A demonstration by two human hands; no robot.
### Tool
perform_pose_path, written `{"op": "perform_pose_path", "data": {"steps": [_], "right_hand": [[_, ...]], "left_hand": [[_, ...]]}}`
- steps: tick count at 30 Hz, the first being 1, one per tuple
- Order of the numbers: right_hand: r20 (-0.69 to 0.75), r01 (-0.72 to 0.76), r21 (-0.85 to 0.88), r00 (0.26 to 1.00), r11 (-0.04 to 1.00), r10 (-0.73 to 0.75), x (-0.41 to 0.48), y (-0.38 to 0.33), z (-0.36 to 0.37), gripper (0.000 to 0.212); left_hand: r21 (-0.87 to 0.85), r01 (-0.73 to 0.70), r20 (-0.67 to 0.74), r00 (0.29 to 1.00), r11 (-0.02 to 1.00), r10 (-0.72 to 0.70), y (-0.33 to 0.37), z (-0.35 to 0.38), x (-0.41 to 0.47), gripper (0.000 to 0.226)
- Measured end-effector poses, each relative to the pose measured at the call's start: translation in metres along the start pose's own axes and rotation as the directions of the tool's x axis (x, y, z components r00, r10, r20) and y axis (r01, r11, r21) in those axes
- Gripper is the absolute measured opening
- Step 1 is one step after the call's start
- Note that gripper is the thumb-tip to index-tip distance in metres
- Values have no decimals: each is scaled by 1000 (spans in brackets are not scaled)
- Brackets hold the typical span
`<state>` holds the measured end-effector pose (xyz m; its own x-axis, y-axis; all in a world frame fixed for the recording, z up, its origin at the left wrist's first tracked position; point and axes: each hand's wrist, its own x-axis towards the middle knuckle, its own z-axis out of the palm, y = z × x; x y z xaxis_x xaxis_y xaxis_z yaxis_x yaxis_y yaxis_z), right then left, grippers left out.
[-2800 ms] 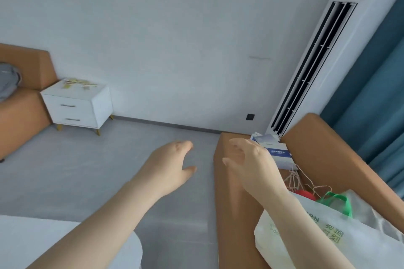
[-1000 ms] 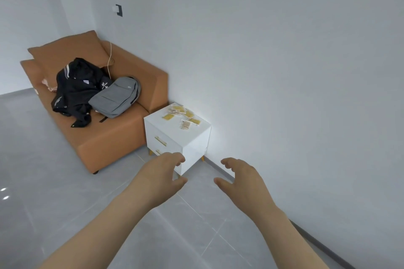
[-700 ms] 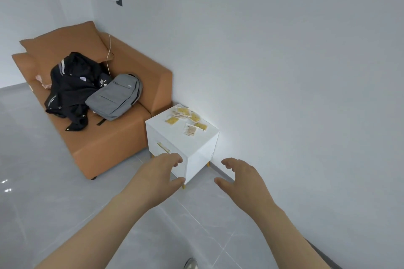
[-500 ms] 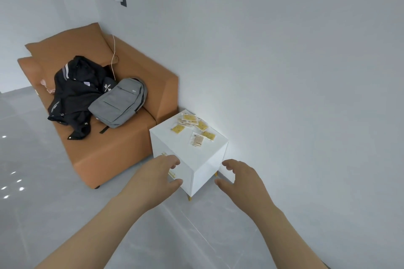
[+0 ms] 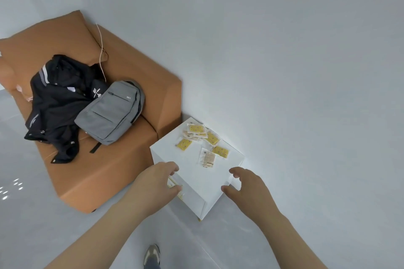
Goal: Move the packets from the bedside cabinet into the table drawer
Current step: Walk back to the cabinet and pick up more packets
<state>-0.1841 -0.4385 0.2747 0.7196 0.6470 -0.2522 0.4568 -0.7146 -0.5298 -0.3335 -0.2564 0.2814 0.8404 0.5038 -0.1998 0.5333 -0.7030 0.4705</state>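
Closer now, both hands, left [image 5: 156, 185] and right [image 5: 247, 190], hover loosely open, empty, over the cabinet [image 5: 196, 172] packets [image 5: 205, 144].

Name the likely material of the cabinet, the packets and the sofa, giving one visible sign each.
Cabinet: probably painted board; smooth, glossy white faces.
Packets: thin clear plastic film; crinkled, yellow contents showing.
Sofa: leatherette or tight fabric; smooth, even orange.
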Motion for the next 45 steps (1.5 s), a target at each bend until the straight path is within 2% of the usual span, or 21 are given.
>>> {"op": "perform_pose_path", "data": {"steps": [6, 12, 18, 24, 31, 35, 41, 45], "right_hand": [[11, -143, 26, 990, 989, 143, 74, -38, 28, 54], [23, -267, 43, 964, 963, 266, 131, -52, 45, 61], [37, -338, 27, 941, 941, 337, 201, -42, 52, 62], [93, -389, 17, 918, 921, 386, 274, -14, 68, 76], [131, -445, -11, 887, 895, 443, 349, 30, 104, 86], [141, -494, -47, 857, 868, 495, 385, 58, 133, 93], [177, -557, -88, 807, 826, 563, 422, 100, 190, 116], [189, -561, -125, 796, 818, 575, 442, 124, 222, 122]], "left_hand": [[-16, -42, 112, 993, 999, 43, -61, -33, 92, 38], [-16, -81, 186, 979, 997, 83, -88, -48, 171, 39], [-28, -104, 244, 964, 994, 108, -101, -44, 245, 40], [50, -87, 335, 940, 995, 66, -113, -26, 322, 50], [151, -124, 414, 909, 981, 52, -134, 27, 405, 68], [144, -167, 419, 903, 975, 93, -158, 75, 455, 75], [276, -216, 501, 864, 937, 52, -191, 156, 504, 118], [335, -248, 507, 860, 909, 48, -203, 200, 531, 132]]}}
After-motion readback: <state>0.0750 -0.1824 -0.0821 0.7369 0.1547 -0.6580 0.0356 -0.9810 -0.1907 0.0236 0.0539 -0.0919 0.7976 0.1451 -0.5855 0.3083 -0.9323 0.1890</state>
